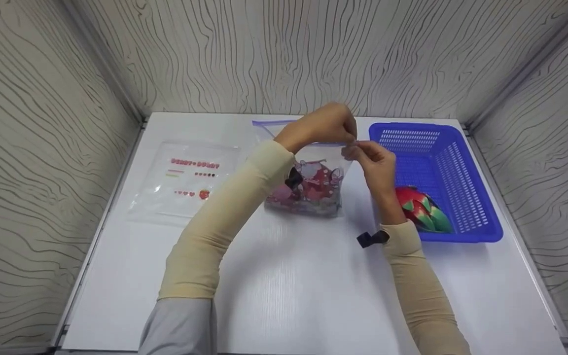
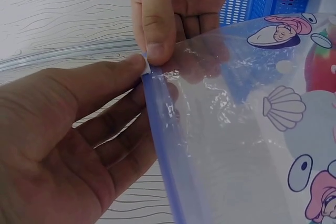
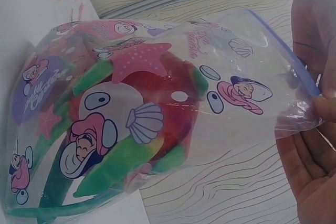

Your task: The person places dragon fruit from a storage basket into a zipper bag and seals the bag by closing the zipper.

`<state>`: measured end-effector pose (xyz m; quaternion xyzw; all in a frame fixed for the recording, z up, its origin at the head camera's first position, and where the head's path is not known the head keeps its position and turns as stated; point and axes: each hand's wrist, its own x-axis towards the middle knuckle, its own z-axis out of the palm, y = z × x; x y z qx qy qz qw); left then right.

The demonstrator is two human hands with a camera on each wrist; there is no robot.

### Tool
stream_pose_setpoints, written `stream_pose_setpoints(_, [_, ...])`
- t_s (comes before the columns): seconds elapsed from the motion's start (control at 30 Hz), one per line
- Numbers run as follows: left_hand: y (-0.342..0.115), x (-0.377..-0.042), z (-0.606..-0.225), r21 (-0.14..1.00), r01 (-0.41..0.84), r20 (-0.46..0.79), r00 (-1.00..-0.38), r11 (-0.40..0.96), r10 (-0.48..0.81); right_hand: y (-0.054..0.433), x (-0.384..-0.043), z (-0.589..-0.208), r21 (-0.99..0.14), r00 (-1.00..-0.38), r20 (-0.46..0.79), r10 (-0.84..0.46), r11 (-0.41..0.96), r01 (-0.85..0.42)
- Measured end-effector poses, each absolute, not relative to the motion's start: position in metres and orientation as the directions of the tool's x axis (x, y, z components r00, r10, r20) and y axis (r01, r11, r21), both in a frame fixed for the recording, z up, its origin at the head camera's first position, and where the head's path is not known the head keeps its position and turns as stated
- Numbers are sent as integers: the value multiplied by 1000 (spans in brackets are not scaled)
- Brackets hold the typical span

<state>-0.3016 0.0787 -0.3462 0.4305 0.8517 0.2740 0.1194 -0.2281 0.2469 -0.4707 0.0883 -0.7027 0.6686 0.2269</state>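
A clear zip bag [image 1: 313, 190], printed with pink starfish, shells and cartoon figures, stands on the table with its mouth upward. Inside the bag [image 3: 178, 93] is a red and green item resembling a dragon fruit. At the right end of the purple zip strip [image 2: 160, 114], my left hand [image 1: 326, 125] pinches a small white slider [image 2: 146, 65] between thumb and finger. Right beside it, my right hand [image 1: 378, 162] pinches the bag's upper corner, its thumb [image 2: 157, 35] on the near side and its other fingers showing through the plastic.
On the right stands a blue perforated basket [image 1: 479, 197] holding a red and green dragon-fruit-shaped item [image 1: 424, 209]. A flat clear bag [image 1: 153, 190] with red lettering lies on the white table [image 1: 284, 296] at the left. Wood-grain panels [image 1: 284, 54] enclose the table's back and sides.
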Motion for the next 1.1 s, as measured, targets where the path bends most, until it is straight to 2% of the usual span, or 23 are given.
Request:
stream_pose_setpoints(0.3, [81, -302, -345, 501, 708, 52, -598, 497, 800, 247, -229, -472, -880, -858, 476, 196, 123, -460])
stream_pose_setpoints(0.77, [76, -308, -345, 539, 669, -1, -607, 512, 795, 242, -227, -471, -884, -853, 466, 235, 152, -441])
stream_pose_setpoints(1.1, [75, -311, -347, 542, 662, -24, -604, 518, 797, 241, -228, -473, -881, -844, 473, 254, 101, -463])
